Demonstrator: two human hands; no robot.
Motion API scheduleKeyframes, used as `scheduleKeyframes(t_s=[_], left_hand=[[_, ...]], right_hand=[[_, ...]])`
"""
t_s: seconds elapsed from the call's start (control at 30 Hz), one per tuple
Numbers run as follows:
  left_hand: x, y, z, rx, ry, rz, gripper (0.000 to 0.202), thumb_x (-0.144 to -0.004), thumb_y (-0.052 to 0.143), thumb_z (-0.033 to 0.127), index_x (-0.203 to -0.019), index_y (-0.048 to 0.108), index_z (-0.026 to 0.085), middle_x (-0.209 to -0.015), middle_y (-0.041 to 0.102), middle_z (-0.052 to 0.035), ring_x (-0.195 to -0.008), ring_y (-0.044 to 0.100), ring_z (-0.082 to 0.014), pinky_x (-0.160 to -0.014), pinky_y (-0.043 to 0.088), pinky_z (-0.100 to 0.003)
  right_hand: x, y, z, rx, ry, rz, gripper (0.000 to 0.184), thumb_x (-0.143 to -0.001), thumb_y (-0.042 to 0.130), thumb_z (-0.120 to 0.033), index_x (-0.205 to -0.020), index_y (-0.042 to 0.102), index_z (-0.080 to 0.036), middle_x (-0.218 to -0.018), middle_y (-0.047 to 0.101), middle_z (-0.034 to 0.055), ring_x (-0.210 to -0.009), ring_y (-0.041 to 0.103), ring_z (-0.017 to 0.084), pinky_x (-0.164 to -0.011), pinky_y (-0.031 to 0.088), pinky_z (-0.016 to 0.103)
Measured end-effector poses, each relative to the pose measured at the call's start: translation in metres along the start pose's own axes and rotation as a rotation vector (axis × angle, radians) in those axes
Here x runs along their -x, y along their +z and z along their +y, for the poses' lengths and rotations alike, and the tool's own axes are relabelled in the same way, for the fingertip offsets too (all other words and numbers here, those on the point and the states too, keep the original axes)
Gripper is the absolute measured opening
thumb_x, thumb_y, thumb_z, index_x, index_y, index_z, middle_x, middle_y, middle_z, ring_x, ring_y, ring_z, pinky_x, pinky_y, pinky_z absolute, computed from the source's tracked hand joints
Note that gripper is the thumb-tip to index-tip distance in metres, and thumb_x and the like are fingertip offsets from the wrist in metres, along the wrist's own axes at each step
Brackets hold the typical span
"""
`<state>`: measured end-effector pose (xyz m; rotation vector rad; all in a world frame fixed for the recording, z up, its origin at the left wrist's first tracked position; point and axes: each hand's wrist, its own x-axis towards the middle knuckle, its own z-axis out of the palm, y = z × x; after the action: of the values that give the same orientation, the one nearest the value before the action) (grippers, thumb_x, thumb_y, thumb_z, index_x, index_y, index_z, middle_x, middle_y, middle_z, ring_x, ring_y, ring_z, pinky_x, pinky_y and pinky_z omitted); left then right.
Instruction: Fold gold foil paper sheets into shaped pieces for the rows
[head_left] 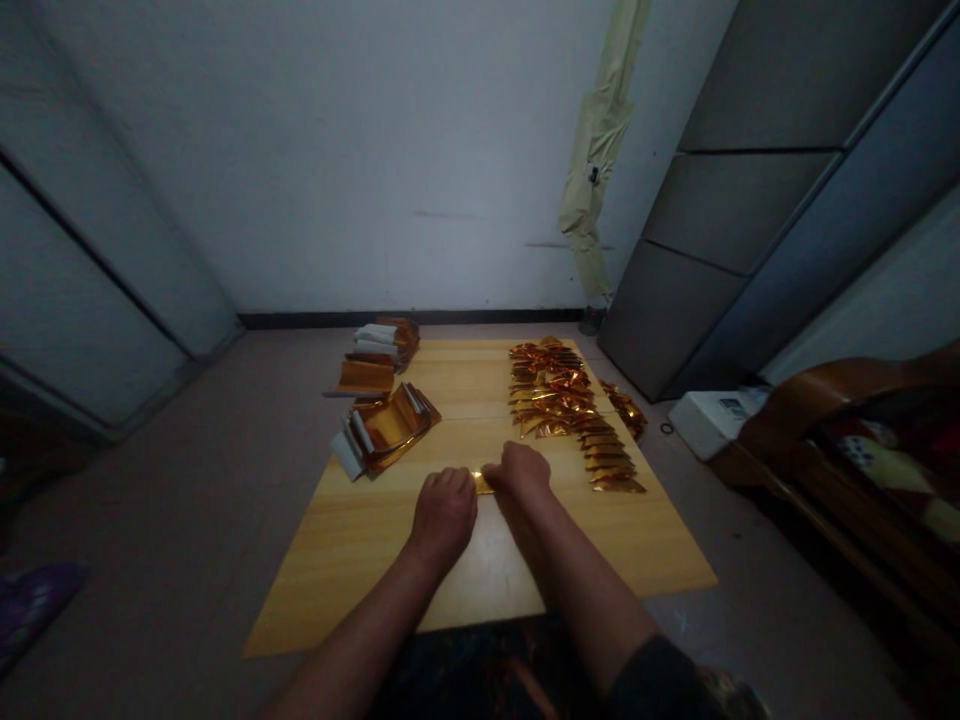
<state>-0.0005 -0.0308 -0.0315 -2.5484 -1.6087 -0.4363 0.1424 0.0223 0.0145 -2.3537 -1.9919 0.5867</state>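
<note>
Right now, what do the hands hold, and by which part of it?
Apparently a gold foil strip, by its ends: the left hand and right hand cover them, hiding the exact grip.

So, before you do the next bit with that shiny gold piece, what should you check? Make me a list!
1. Gold foil strip between left hand and right hand: ok, both touch it.
2. Strip lying flat on the wooden board: cannot tell, fingers hide it.
3. Folded foil row apart from the hands: ok, it sits to the right.
4. Gold-and-white packets fully on the board: not ok, they overhang its left edge.
</note>
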Motion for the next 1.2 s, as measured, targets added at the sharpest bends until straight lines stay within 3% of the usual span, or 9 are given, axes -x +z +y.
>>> scheduleKeyframes(t_s=[0.3, 0.73, 1.2], left_hand=[[0.002, 0.003, -0.003, 0.002, 0.006, 0.025, 0.015, -0.090, 0.050, 0.020, -0.091, 0.065, 0.018, -0.095, 0.066, -0.0077, -0.090, 0.055, -0.0228, -0.079, 0.040, -0.038], [0.004, 0.001, -0.002, 0.037, -0.018, 0.005, 0.020, -0.092, 0.045, 0.020, -0.099, 0.064, 0.017, -0.098, 0.066, -0.0085, -0.091, 0.056, -0.0229, -0.082, 0.038, -0.039], [0.003, 0.004, -0.003, 0.043, -0.010, -0.008, 0.018, -0.092, 0.047, 0.020, -0.097, 0.063, 0.018, -0.097, 0.065, -0.0079, -0.091, 0.056, -0.0226, -0.081, 0.039, -0.038]], right_hand=[[-0.008, 0.000, 0.007, -0.017, 0.010, -0.026, 0.038, -0.070, 0.069, -0.040, -0.101, 0.069, -0.019, -0.104, 0.071, 0.0117, -0.094, 0.067, 0.024, -0.068, 0.046, 0.026], [-0.013, 0.004, 0.030, -0.123, -0.035, 0.015, 0.012, -0.071, 0.068, -0.023, -0.081, 0.068, -0.018, -0.088, 0.072, 0.0070, -0.078, 0.064, 0.017, -0.055, 0.031, 0.023], [-0.014, 0.005, 0.043, -0.128, -0.014, 0.042, 0.011, -0.073, 0.060, -0.012, -0.079, 0.068, -0.017, -0.084, 0.070, 0.0069, -0.073, 0.061, 0.016, -0.054, 0.029, 0.022]])
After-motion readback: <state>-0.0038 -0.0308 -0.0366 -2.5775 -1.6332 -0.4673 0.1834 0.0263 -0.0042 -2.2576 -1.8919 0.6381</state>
